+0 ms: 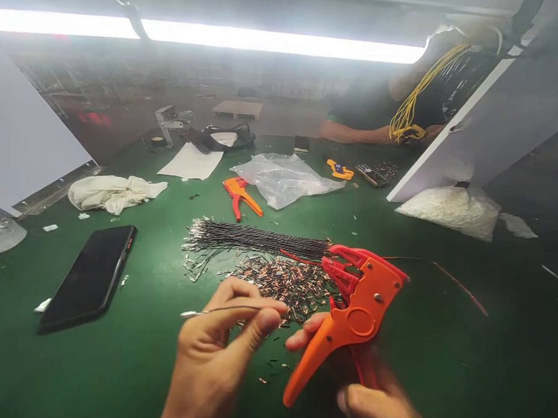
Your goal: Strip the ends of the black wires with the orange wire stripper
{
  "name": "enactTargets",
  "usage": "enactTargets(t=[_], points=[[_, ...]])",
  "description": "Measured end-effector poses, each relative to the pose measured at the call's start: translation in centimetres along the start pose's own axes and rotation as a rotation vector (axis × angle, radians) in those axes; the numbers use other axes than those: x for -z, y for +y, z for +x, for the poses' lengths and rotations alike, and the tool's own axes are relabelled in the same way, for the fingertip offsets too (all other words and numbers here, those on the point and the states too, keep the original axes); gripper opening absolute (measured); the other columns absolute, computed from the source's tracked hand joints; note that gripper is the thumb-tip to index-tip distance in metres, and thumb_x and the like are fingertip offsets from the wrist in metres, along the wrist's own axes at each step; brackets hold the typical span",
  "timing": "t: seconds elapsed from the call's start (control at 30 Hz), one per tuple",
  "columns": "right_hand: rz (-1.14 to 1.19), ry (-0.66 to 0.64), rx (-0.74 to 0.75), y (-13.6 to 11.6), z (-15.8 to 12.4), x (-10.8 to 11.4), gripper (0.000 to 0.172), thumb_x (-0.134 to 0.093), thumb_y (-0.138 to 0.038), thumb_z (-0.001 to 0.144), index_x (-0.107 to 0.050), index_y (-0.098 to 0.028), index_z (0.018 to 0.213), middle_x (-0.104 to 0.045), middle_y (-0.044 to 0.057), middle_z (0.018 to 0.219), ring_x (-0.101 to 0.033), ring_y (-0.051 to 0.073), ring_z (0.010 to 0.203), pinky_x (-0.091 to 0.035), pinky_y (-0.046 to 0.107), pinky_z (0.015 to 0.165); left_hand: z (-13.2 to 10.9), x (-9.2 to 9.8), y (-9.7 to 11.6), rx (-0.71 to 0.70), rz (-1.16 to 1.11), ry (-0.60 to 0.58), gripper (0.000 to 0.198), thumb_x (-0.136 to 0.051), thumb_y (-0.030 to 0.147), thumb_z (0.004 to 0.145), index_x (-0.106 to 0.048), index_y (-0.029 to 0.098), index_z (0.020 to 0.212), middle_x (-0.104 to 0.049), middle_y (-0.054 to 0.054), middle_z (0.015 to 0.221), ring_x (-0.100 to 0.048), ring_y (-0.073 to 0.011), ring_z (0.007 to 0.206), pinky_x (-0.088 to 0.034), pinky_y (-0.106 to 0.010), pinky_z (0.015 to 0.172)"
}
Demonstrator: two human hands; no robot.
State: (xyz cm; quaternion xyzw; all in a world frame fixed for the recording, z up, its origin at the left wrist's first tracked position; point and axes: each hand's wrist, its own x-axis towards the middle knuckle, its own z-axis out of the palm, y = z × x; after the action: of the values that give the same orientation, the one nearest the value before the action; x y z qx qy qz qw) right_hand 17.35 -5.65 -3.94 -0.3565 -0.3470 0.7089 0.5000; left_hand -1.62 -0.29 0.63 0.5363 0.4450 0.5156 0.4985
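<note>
Between thumb and forefinger, my left hand (227,350) pinches a thin black wire (229,307) with a whitish terminal at its left end. My right hand (372,388) is wrapped round the handles of an orange and red wire stripper (363,301), its jaws up and to the left. The wire's right end stops at my left fingertips, apart from the jaws. Behind both hands lies a bundle of black wires (259,238), with terminals at the left and bare copper at the right. A heap of cut insulation and copper bits (289,281) sits in front of it.
A second wire stripper (242,198) lies beyond the bundle, beside a clear plastic bag (290,181). At left are a black phone (91,277) and a white cloth (114,193). A bag of white pieces (452,209) rests at right. Across the table, a person holds yellow wires (413,91).
</note>
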Motion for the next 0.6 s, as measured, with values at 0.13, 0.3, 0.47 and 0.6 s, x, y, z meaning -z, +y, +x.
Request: enactTargets(t=[0.13,0.3,0.47,0.6], points=[[0.176,-0.114,-0.147,1.5,0.0,-0.3,0.039,-0.072,-0.021,0.070,-0.065,-0.022,0.108,-0.074,0.010,0.102,-0.069,0.031,0.096,-0.050,0.050,0.091,0.9,0.7,1.3,0.088,-0.285,0.231,0.023,-0.089,0.046,0.064,-0.082,0.025,0.070,-0.069,0.000,0.067,-0.057,-0.0091,0.055,-0.048,-0.019,0.055],[0.280,-0.242,-0.251,4.0,0.1,-0.1,0.045,-0.079,-0.030,0.066,-0.064,-0.021,0.107,-0.075,0.009,0.098,-0.069,0.030,0.095,-0.047,0.049,0.095,0.8,0.9,1.5,0.191,-0.373,0.224,0.028,-0.092,0.047,0.057,-0.082,0.024,0.071,-0.073,-0.001,0.065,-0.055,-0.0069,0.045,-0.043,-0.019,0.047],[0.307,-0.305,-0.280,3.7,0.4,-0.3,0.048,-0.087,-0.032,0.063,-0.065,-0.021,0.104,-0.074,0.006,0.093,-0.068,0.027,0.090,-0.048,0.045,0.090,0.6,0.6,1.0,0.191,-0.393,0.173,0.026,-0.090,0.046,0.062,-0.082,0.023,0.072,-0.065,0.002,0.064,-0.055,-0.0059,0.051,-0.043,-0.018,0.052],[0.362,-0.269,-0.328,3.2,0.6,-0.6,0.040,-0.075,-0.054,0.076,-0.066,-0.022,0.099,-0.071,0.005,0.089,-0.068,0.025,0.089,-0.048,0.044,0.093,0.8,0.4,0.9,0.186,-0.387,0.162,0.024,-0.089,0.045,0.065,-0.081,0.023,0.071,-0.066,0.002,0.074,-0.053,-0.0033,0.046,-0.041,-0.019,0.050]])
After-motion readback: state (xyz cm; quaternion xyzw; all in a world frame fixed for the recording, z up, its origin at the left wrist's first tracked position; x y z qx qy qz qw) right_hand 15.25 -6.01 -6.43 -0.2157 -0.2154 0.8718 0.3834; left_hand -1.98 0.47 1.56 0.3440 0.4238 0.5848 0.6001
